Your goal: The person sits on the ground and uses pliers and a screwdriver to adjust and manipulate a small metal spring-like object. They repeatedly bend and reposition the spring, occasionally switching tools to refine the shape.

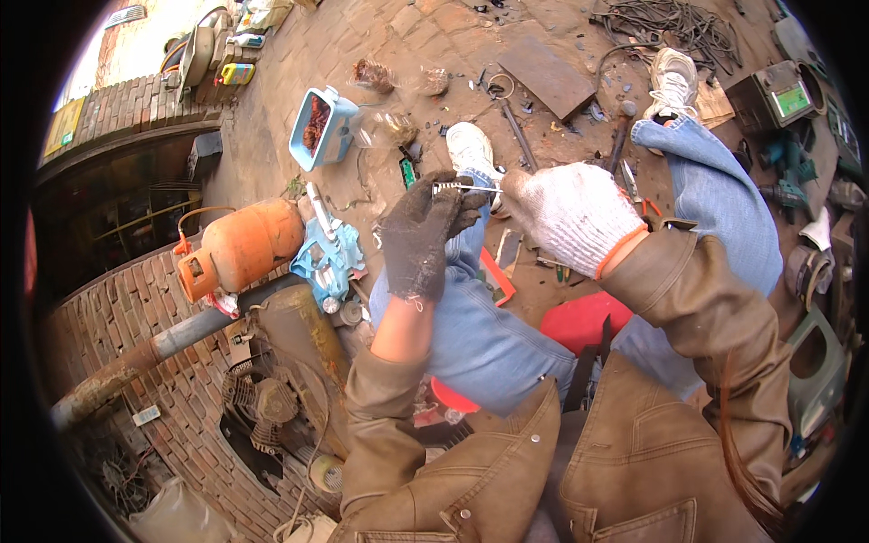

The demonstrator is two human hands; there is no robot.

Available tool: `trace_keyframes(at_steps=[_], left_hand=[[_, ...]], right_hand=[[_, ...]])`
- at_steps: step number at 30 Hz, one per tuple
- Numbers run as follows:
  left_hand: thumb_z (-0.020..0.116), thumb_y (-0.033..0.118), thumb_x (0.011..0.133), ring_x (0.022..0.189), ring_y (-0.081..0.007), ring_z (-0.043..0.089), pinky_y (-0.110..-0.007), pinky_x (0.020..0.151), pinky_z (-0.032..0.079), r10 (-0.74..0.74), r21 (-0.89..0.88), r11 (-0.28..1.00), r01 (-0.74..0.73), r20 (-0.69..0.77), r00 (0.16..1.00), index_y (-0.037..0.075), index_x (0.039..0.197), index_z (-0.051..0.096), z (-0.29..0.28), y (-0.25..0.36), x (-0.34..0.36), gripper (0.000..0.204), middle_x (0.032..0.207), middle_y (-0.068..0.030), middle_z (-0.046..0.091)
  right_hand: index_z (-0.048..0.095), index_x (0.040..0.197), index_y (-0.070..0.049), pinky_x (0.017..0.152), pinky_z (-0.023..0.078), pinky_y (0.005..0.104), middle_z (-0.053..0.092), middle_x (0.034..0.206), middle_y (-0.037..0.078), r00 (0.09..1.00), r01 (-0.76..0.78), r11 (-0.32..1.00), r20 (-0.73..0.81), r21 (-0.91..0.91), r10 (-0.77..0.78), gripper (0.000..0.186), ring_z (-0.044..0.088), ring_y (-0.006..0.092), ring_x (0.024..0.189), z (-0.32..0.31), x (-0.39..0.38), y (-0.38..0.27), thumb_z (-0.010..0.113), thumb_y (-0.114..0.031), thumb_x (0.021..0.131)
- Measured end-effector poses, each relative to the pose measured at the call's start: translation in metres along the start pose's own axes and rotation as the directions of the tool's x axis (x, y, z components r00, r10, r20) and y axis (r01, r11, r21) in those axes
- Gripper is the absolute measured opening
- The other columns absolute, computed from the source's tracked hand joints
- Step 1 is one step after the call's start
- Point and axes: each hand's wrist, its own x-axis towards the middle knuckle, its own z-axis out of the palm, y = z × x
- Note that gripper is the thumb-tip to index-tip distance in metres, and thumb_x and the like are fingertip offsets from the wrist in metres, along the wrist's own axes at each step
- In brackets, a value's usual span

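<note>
My left hand (415, 237), in a dark grey glove, is closed with its fingertips pinching a small ribbed metal piece (445, 187) that looks like a spring or threaded part. My right hand (572, 214), in a white knitted glove with an orange cuff, is closed on a thin metal rod (484, 189). The rod's left end meets the ribbed piece or lies right beside it; which one, I cannot tell. Its other end is hidden inside the right glove. Both hands are held above my lap, between my knees.
At the left stand an orange gas cylinder (253, 244) and a light blue bin (339, 127). Ahead on the ground lie a flat metal plate (545, 76), a hammer (621, 136) and a tangle of cable (674, 27). A green power drill (792, 181) sits at the right.
</note>
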Motion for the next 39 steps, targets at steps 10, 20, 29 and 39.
trace_keyframes(at_steps=[10,20,29,39], left_hand=[[0.060,0.007,0.097,0.089,-0.0194,0.071,-0.027,0.074,0.057,-0.063,0.184,0.983,0.027,0.196,0.979,-0.005,0.123,0.059,-0.005,-0.004,-0.007,0.028,0.109,-0.0154,0.068],[0.057,0.008,0.098,0.092,-0.0205,0.070,-0.026,0.076,0.057,0.013,0.017,1.000,-0.015,0.106,0.994,-0.005,0.125,0.057,0.000,0.005,-0.003,0.029,0.112,-0.0160,0.067],[0.063,0.004,0.094,0.097,-0.0211,0.068,-0.031,0.081,0.059,0.324,-0.141,0.928,-0.346,-0.157,0.933,-0.005,0.125,0.058,0.003,0.002,0.005,0.032,0.113,-0.0168,0.068],[0.056,0.011,0.099,0.100,-0.0226,0.068,-0.032,0.082,0.058,0.311,-0.284,0.901,-0.329,-0.109,0.944,-0.004,0.131,0.053,0.005,0.016,0.001,0.036,0.115,-0.0184,0.066]], right_hand=[[0.069,0.102,-0.006,0.067,0.052,0.0487,0.065,0.075,0.020,0.959,0.075,0.986,0.259,0.150,-0.112,0.028,0.065,0.0390,0.073,-0.023,0.007,0.031,0.058,-0.031,0.093],[0.067,0.105,-0.006,0.065,0.052,0.0457,0.066,0.077,0.018,0.984,0.149,0.973,0.073,0.175,-0.164,0.025,0.066,0.0369,0.071,-0.023,0.011,0.034,0.061,-0.027,0.092],[0.059,0.125,-0.012,0.054,0.052,0.0369,0.064,0.085,0.011,0.941,0.124,0.992,-0.318,0.007,-0.115,0.038,0.066,0.0263,0.069,0.006,-0.005,-0.013,0.065,-0.018,0.088],[0.058,0.130,-0.012,0.057,0.055,0.0386,0.064,0.092,0.011,0.937,0.120,0.980,-0.344,0.158,-0.059,0.045,0.067,0.0291,0.073,0.007,-0.002,-0.025,0.065,-0.009,0.086]])
